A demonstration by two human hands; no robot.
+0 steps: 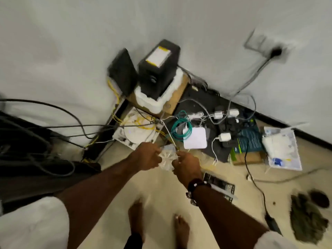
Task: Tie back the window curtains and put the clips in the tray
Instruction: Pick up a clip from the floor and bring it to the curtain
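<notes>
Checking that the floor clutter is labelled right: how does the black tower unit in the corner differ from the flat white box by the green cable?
The black tower unit stands upright on white foam and cardboard; the flat white box lies low on a dark mat. The tower is black with a pale yellow-edged label on top; the box is plain white. The tower looks clearly bulkier. Both sit among loose cables near the wall.

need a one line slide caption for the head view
Both hands, left hand and right hand, hold a small clear plastic item above a floor corner of cables and a white square box.
</notes>
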